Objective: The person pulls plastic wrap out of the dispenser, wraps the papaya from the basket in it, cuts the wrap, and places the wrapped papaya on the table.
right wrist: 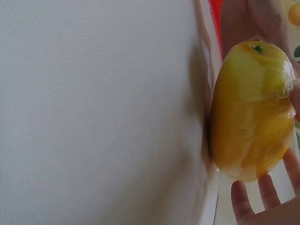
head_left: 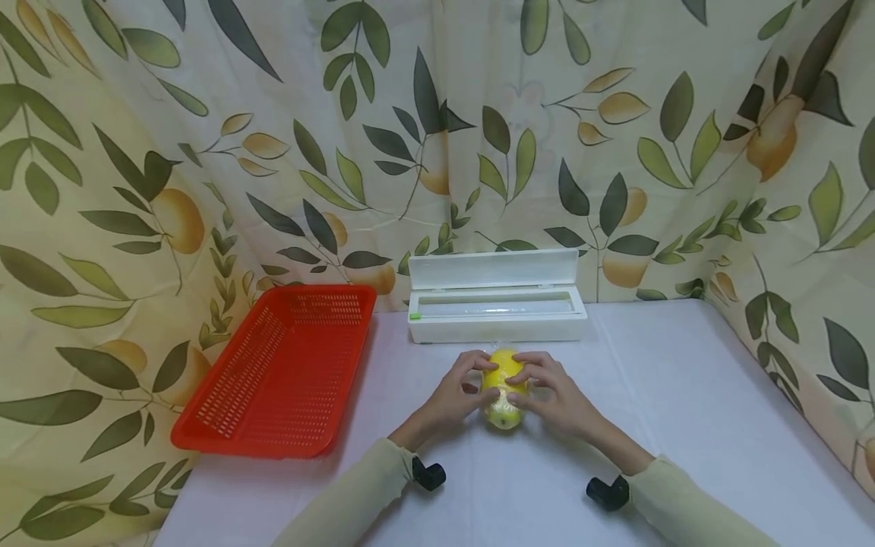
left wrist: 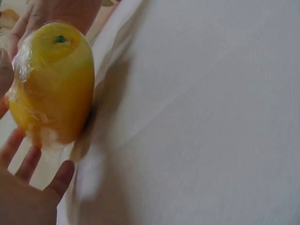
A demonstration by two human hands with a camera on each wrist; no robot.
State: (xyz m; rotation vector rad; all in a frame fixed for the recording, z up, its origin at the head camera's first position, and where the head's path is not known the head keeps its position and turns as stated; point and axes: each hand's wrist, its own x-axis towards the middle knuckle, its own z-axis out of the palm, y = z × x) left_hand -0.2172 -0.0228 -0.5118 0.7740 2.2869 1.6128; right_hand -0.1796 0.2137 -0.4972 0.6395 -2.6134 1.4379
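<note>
A yellow, mango-like fruit (head_left: 504, 414) lies on the white cloth in front of me, wrapped in shiny clear plastic film (left wrist: 24, 63). Its stem end, with a small green spot, faces my body. My left hand (head_left: 454, 393) holds it from the left, thumb and fingertips on the film. From the right, my right hand (head_left: 557, 393) holds it the same way, so the fruit sits between both hands. In the right wrist view the film shows creases along the side of the fruit (right wrist: 248, 112).
Behind the fruit stands a long white dispenser box (head_left: 497, 331) with its lid (head_left: 494, 270) raised and a film roll inside. A red perforated plastic basket (head_left: 283, 448) is at the left. Leaf-patterned curtain (head_left: 478, 91) encloses the table's back and sides.
</note>
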